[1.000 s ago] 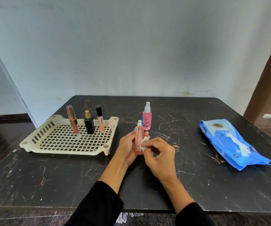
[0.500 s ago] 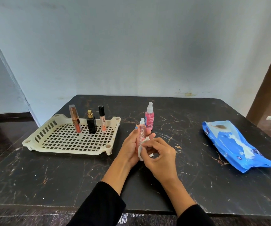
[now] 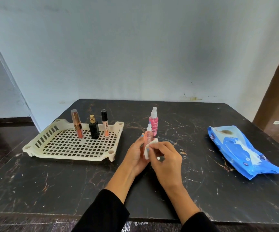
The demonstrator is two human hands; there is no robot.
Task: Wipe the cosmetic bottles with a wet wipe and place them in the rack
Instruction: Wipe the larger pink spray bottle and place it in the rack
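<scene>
Centrally, above the table's (image 3: 51,190) middle, a peach bottle (image 3: 148,137) is held upright, clamped in the left hand (image 3: 136,154). A white wet wipe (image 3: 149,148) is pinched against its right side by the right hand (image 3: 166,162). Leftward, near the left edge, a cream rack (image 3: 55,146) holds three bottles. One pink spray bottle (image 3: 153,122) stands unracked just behind; one blue wipe pack (image 3: 242,149) lies toward the right edge.
</scene>
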